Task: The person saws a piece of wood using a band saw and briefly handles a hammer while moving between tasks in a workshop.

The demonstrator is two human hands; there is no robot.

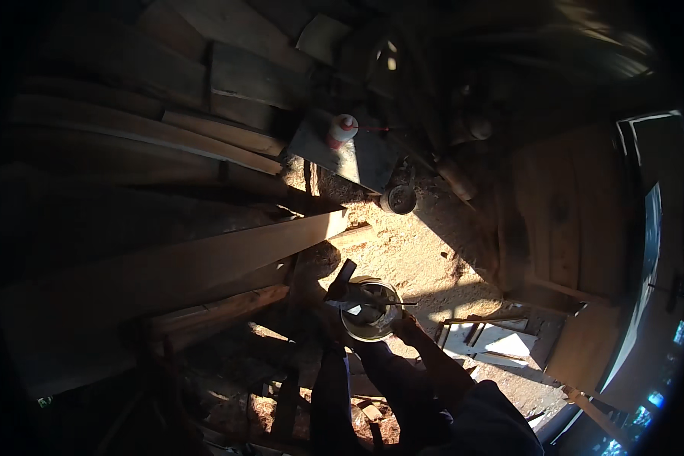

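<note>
A round, light-rimmed container [368,332] is held in front of my legs, at the lower middle of the view. On its right side my right hand [409,328] is closed around the rim. My left hand [334,323] is at the container's left side, deep in shadow, so its fingers cannot be made out. A dark, flat, block-like piece [343,275] juts up at the container's left rim, close to my left hand; its kind is unclear. Across the opening lies a thin stick-like rod [399,304]. The contents are mostly dark, with one small bright patch.
Long wooden boards [228,254] reach in from the left. Ahead, a white and red bottle [343,131] stands on a dark panel [319,144], near a small round dark pot [400,199]. White-faced offcuts [494,340] lie on the sunlit, sawdust-covered floor [410,251] to the right.
</note>
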